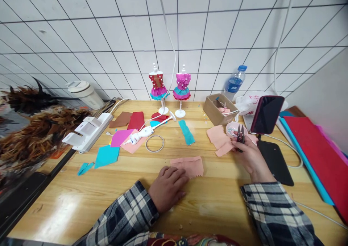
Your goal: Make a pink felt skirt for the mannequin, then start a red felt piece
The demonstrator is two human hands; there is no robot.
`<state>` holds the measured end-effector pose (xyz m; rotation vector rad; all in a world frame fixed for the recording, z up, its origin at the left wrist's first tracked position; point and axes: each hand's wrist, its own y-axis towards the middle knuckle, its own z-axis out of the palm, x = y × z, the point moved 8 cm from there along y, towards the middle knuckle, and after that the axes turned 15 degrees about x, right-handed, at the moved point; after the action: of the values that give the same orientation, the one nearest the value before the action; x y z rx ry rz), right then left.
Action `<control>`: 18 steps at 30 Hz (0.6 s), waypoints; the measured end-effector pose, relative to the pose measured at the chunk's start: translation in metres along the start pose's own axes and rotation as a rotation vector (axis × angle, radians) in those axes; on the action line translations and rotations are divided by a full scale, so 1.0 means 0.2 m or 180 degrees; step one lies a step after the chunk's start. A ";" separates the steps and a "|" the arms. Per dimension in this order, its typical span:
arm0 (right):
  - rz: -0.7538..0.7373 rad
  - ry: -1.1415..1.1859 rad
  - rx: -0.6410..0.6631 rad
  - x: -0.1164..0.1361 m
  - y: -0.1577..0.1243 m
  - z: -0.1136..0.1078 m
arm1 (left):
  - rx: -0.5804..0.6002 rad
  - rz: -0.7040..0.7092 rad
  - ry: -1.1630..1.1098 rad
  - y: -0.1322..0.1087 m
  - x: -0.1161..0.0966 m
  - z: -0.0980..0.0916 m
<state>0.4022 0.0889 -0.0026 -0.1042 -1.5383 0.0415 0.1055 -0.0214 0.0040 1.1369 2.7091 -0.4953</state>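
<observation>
Peach cloth [192, 166] partly under left hand [169, 186]

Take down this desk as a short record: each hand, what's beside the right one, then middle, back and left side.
Left hand: fingers over one end of a pink strip
Right hand: holding small scissors, blades forward
By right hand: small bowl, pink cloth, phone
Middle: teal strip, ring, white corded tool
Back: two dressed stands, cardboard box, bottle
Left side: power strip, lidded cup, feathers
</observation>
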 end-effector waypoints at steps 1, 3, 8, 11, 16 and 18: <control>-0.0060 -0.0146 -0.0127 0.02 -0.01 -0.03 | -0.0004 0.0001 0.0020 0.00 0.00 0.00; -0.0349 -0.0774 -0.0558 0.09 -0.05 -0.07 | -0.0044 -0.0003 0.0083 0.00 0.00 0.00; -0.1243 -0.2742 0.0485 0.24 -0.21 0.35 | -0.0322 -0.0072 0.0278 -0.02 -0.01 0.00; -0.1391 -0.3165 0.1629 0.15 -0.35 0.70 | -0.0211 -0.0110 0.0411 -0.01 -0.03 0.00; -0.1210 -0.3660 0.1918 0.00 -0.46 0.91 | -0.0015 -0.0205 0.0540 -0.01 -0.05 -0.01; -0.1188 -0.3861 0.1827 -0.03 -0.46 0.91 | -0.0009 -0.0203 0.0545 -0.02 -0.06 -0.01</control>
<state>0.2175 0.0041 0.0063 0.8019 -2.6514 0.2865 0.1113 -0.0304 0.0097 1.1444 2.8987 -0.4206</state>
